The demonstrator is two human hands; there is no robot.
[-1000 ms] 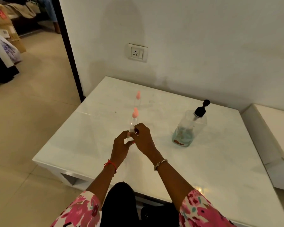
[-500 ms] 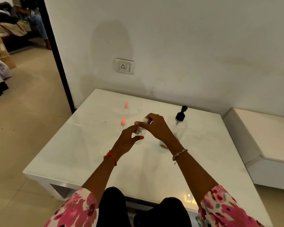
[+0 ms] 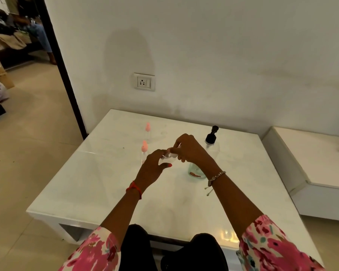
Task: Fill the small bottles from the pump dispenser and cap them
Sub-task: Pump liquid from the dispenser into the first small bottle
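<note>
The near edge of the table (image 3: pixel 98 192) sits just past my knees, and a broad stretch of top lies between that edge and the pump dispenser (image 3: pixel 211 136). Above that stretch, just in front and to the left of the dispenser, both hands hold one clear small bottle (image 3: pixel 169 156). My left hand (image 3: pixel 154 169) curls its fingers round the lower end and my right hand (image 3: pixel 191 150) pinches the upper end. The bottle lies tilted between them, off the table.

A second ago the same hands worked lower and further left of the dispenser, right in front of the nearer pink-capped bottle (image 3: pixel 144 150). They have since lifted and drifted toward the pump, and my right wrist now covers part of the dispenser's glass body. I take this as the bottle being brought over for filling. I cannot tell whether its cap is off, because the fingers hide the neck.

The nearer pink-capped bottle stands left of the dispenser, close beside my left knuckles, and looks the likeliest thing to get knocked. The farther pink-capped bottle (image 3: pixel 147 132) stands behind it. My room to move is on the dispenser's right, out to the table edge and the low side unit (image 3: pixel 311 163). Behind the dispenser only a short strip of table is left before the wall (image 3: pixel 204 75).
</note>
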